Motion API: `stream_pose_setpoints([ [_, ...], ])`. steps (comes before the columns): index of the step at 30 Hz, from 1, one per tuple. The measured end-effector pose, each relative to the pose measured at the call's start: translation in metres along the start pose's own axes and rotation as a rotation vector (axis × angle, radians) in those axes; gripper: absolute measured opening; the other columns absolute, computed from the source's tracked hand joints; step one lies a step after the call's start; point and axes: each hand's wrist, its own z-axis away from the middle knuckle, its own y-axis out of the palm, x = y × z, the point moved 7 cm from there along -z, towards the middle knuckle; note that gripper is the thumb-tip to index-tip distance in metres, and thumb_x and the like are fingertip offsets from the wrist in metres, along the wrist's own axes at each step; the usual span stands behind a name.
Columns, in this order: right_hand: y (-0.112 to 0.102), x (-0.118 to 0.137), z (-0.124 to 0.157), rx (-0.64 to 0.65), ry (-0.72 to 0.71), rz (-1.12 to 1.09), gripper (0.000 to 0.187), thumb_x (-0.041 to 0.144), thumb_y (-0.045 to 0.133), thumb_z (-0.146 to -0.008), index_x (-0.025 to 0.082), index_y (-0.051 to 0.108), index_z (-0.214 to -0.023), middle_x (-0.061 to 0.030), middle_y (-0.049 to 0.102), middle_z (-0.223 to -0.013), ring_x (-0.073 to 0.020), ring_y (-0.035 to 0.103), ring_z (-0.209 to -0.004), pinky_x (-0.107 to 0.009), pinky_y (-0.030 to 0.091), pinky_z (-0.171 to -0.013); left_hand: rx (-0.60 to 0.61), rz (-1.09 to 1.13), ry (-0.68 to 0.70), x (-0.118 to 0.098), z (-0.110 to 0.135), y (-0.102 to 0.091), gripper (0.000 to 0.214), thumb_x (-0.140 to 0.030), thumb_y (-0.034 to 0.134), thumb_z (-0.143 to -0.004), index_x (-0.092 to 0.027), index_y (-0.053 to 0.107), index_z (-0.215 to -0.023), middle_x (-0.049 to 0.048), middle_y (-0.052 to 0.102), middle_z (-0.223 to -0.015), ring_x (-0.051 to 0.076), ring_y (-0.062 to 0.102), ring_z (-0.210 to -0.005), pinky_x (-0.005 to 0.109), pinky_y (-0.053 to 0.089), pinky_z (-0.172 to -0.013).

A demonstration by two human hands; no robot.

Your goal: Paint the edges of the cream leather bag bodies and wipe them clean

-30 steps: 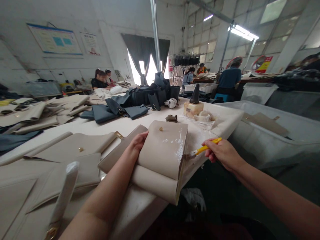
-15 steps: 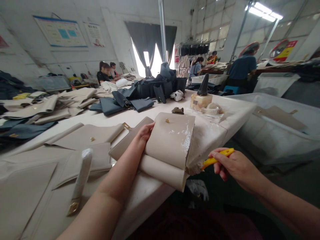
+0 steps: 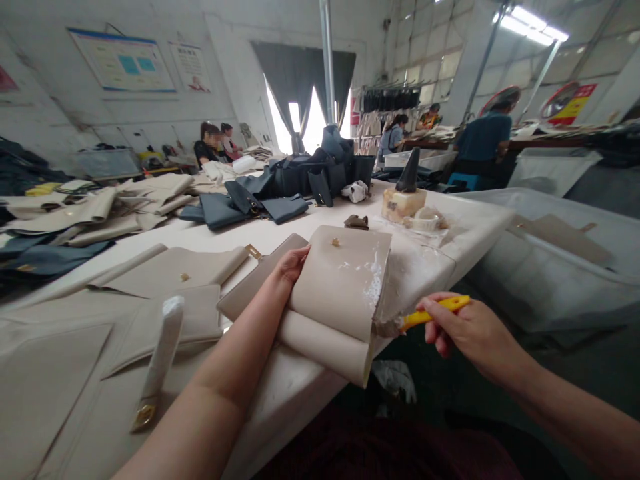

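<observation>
Left hand (image 3: 294,264) holding a folded beige leather bag panel (image 3: 340,287), with a white adhesive smear (image 3: 373,287) to the right of the fingers. Right hand (image 3: 467,333) gripping a yellow-handled brush (image 3: 437,305), its bristles at the panel's edge, beyond the fingertips.

Whitewashed walls (image 3: 225,113) carry a wall chart (image 3: 123,61) and a smaller poster (image 3: 190,67), dark curtains (image 3: 280,73) part around a bright window (image 3: 315,123), a steel pole (image 3: 327,60) rises upward, and fluorescent tube lights (image 3: 530,27) shine near glazed panels (image 3: 430,67) above a dark floor (image 3: 595,373).
</observation>
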Motion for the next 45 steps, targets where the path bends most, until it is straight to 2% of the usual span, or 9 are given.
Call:
stream_pose_setpoints([
  [3,0.01,0.001,0.018,0.06,-0.004,0.048,0.05,0.066,0.057,-0.072,0.016,0.065,-0.075,-0.0047,0.061,-0.05,-0.0127,0.051,-0.033,-0.021,0.043,-0.035,-0.003,0.005,0.0,0.001,-0.002,-0.001,0.022,-0.004,0.048,-0.087,-0.009,0.065,-0.099,0.0021,0.068,-0.06,0.013,0.06,-0.042,0.023,0.054,-0.057],
  [6,-0.001,0.006,0.009,-0.03,-0.062,0.043,0.045,0.061,0.06,-0.072,0.016,0.065,-0.075,-0.0044,0.061,-0.051,-0.0124,0.052,-0.035,-0.02,0.044,-0.036,-0.004,0.007,0.009,0.0,-0.001,-0.001,0.021,-0.004,0.048,-0.086,-0.01,0.065,-0.095,0.0011,0.067,-0.058,0.012,0.059,-0.04,0.021,0.052,-0.052],
  [12,-0.082,0.016,-0.055,-0.465,-0.098,-0.16,0.013,0.021,0.058,-0.085,0.012,0.062,-0.076,-0.0011,0.058,-0.05,-0.0084,0.048,-0.035,-0.015,0.04,-0.033,0.016,0.024,0.036,-0.007,0.004,0.0,0.017,-0.014,0.051,-0.086,-0.011,0.062,-0.074,0.0013,0.062,-0.047,0.012,0.057,-0.037,0.019,0.048,-0.042],
  [17,-0.134,0.018,-0.088,-0.652,-0.058,-0.237,0.021,0.012,0.049,-0.089,0.013,0.056,-0.069,0.0013,0.051,-0.044,-0.0059,0.04,-0.03,-0.013,0.035,-0.03,0.111,0.008,0.036,-0.011,0.006,0.005,0.042,-0.042,0.045,-0.091,-0.008,0.065,-0.079,0.0043,0.059,-0.043,0.016,0.058,-0.037,0.024,0.049,-0.041],
  [22,-0.138,0.006,-0.082,-0.612,-0.041,-0.284,0.018,0.013,0.053,-0.086,0.012,0.06,-0.069,0.0002,0.051,-0.044,-0.0067,0.04,-0.032,-0.013,0.034,-0.03,0.121,-0.18,-0.013,-0.017,0.005,0.015,0.025,-0.021,0.054,-0.084,-0.008,0.067,-0.1,0.0099,0.07,-0.064,0.022,0.065,-0.048,0.029,0.053,-0.048],
  [28,-0.164,-0.001,-0.078,-0.665,-0.063,-0.296,0.016,0.012,0.052,-0.087,0.013,0.061,-0.074,-0.0006,0.054,-0.048,-0.0074,0.043,-0.033,-0.013,0.038,-0.033,0.091,-0.43,-0.076,-0.033,-0.004,0.038,0.045,0.003,0.054,-0.07,-0.01,0.065,-0.111,0.0084,0.073,-0.072,0.021,0.067,-0.052,0.03,0.054,-0.052],
  [38,-0.199,0.014,-0.152,-0.72,-0.147,-0.284,0.012,0.015,0.048,-0.092,0.013,0.058,-0.086,0.0015,0.057,-0.053,-0.0055,0.046,-0.038,-0.015,0.042,-0.044,0.285,-0.257,0.323,-0.12,0.029,0.114,0.039,0.006,0.049,-0.076,-0.011,0.067,-0.107,0.0056,0.071,-0.074,0.019,0.069,-0.06,0.029,0.057,-0.058],
  [42,-0.2,0.02,-0.187,-0.702,-0.14,-0.24,0.013,0.018,0.048,-0.096,0.011,0.06,-0.092,0.0029,0.057,-0.059,-0.0052,0.048,-0.041,-0.016,0.044,-0.045,0.195,-0.044,0.495,-0.145,0.046,0.104,0.047,0.003,0.045,-0.081,-0.018,0.062,-0.12,0.003,0.073,-0.088,0.021,0.071,-0.082,0.032,0.058,-0.074],
  [45,-0.195,0.018,-0.215,-0.669,-0.103,-0.19,0.014,0.022,0.053,-0.096,0.011,0.061,-0.093,0.004,0.057,-0.063,-0.0059,0.051,-0.045,-0.017,0.047,-0.046,0.126,-0.014,0.559,-0.136,0.056,0.081,0.049,0.002,0.044,-0.08,-0.023,0.061,-0.119,0.0008,0.074,-0.085,0.019,0.071,-0.08,0.028,0.058,-0.072],
])
